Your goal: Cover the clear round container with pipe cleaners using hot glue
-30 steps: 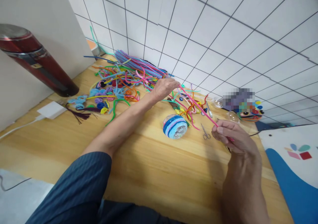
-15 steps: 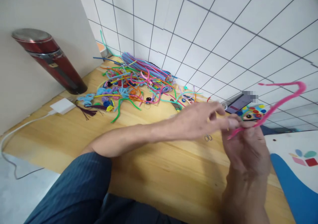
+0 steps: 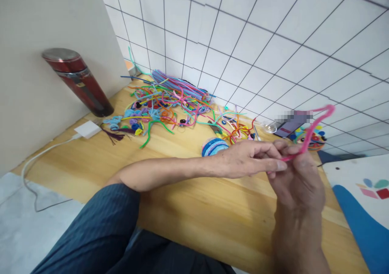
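A pink pipe cleaner (image 3: 310,134) runs between my two hands, its free part rising and bending back to the left at the top. My left hand (image 3: 253,158) pinches its lower end between thumb and fingers. Closed around it a little farther right is my right hand (image 3: 300,177), palm toward me, with the thumb pressing on the fuzzy stem. The tip at my left fingers is mostly hidden. Behind my left wrist sits a ball wrapped in blue, white and pink stripes (image 3: 214,146), partly covered by the hand.
A heap of colourful pipe cleaners (image 3: 182,88) lies along the tiled wall. At the left stand a red flask (image 3: 82,83) and a white charger (image 3: 87,129) with its cable. A phone (image 3: 290,126) and a tub of buttons (image 3: 314,140) are behind my right hand.
My left hand has closed on the pipe cleaner's lower end. The upper bend has come lower and left. The view has shifted, and the striped ball now shows.
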Tool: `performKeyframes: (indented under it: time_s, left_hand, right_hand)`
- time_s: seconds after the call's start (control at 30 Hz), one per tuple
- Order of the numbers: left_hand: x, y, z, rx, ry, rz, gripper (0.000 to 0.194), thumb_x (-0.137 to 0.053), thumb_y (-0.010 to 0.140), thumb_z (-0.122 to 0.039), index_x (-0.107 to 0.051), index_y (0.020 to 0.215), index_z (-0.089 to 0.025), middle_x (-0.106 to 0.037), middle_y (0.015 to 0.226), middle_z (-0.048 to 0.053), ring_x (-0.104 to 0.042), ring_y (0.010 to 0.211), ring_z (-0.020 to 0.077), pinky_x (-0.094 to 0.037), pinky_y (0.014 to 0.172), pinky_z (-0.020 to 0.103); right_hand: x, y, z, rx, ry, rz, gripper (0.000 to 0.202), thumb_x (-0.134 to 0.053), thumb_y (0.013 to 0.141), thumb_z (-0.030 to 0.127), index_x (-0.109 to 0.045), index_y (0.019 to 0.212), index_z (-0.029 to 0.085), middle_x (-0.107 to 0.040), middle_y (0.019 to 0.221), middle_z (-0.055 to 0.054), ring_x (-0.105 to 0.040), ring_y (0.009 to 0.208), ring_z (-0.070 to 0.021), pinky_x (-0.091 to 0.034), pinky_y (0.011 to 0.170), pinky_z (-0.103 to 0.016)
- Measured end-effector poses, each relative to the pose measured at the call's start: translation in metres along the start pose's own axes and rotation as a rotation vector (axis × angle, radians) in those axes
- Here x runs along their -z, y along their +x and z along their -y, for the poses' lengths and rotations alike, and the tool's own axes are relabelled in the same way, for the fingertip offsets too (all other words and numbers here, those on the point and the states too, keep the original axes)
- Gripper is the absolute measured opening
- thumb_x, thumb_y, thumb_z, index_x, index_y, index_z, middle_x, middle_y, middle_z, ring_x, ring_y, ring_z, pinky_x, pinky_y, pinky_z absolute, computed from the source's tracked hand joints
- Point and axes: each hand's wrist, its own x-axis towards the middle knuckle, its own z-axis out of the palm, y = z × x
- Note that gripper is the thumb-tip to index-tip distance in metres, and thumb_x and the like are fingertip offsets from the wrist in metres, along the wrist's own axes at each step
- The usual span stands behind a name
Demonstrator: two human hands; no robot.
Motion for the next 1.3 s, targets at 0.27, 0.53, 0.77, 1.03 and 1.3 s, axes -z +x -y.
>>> performKeyframes:
  time_s: [0.27,0.53,0.77,1.03,1.3]
  left_hand:
    - [-0.008,-0.017,0.008,0.130,0.023,0.042,0.052,-0.074,0.102,-0.067,-0.061,0.086,-0.020,-0.062,0.076,-0.005,-0.049,0.060,0.0071,-0.038,0.056,0.022]
    - [-0.009,-0.036,0.022,0.247,0.029,0.130,0.032,-0.063,0.112,-0.038,-0.060,0.087,-0.019,-0.063,0.077,-0.005,-0.048,0.058,0.0058,-0.038,0.056,0.022]
    - [-0.008,-0.046,0.031,0.254,0.274,0.118,0.025,-0.065,0.112,-0.034,-0.059,0.093,-0.020,-0.065,0.081,-0.004,-0.054,0.070,0.0102,-0.041,0.068,0.025]
    - [-0.011,-0.048,0.052,0.183,0.662,0.202,0.016,-0.057,0.116,-0.029,-0.055,0.101,-0.023,-0.059,0.081,-0.003,-0.060,0.078,0.0172,-0.043,0.078,0.029]
    - [-0.014,-0.048,0.072,0.343,0.572,0.171,0.016,-0.063,0.109,-0.029,-0.053,0.098,-0.023,-0.057,0.082,-0.005,-0.055,0.076,0.0144,-0.038,0.071,0.026]
  right_hand:
    - [0.003,0.008,0.011,0.023,-0.008,-0.008,0.034,-0.098,0.081,0.054,-0.076,0.084,0.028,-0.054,0.076,0.001,-0.052,0.070,-0.0174,-0.054,0.063,-0.034]
    - [0.001,0.003,0.012,0.012,-0.045,0.039,0.029,-0.095,0.084,0.058,-0.083,0.089,0.032,-0.046,0.060,0.004,-0.049,0.060,-0.0174,-0.053,0.060,-0.036]
    - [0.015,0.020,-0.002,0.082,-0.090,-0.139,0.052,-0.090,0.084,0.073,-0.078,0.071,0.024,-0.057,0.054,0.002,-0.060,0.054,-0.0167,-0.055,0.059,-0.033]
    - [0.052,0.056,-0.020,0.121,-0.056,-0.359,0.051,-0.084,0.093,0.050,-0.054,0.063,0.022,-0.047,0.057,0.005,-0.046,0.047,-0.0115,-0.041,0.047,-0.027]
    - [0.068,0.070,-0.018,-0.102,-0.014,-0.526,0.056,-0.062,0.109,0.054,-0.055,0.063,0.022,-0.034,0.048,0.008,-0.028,0.042,-0.0088,-0.022,0.041,-0.022]
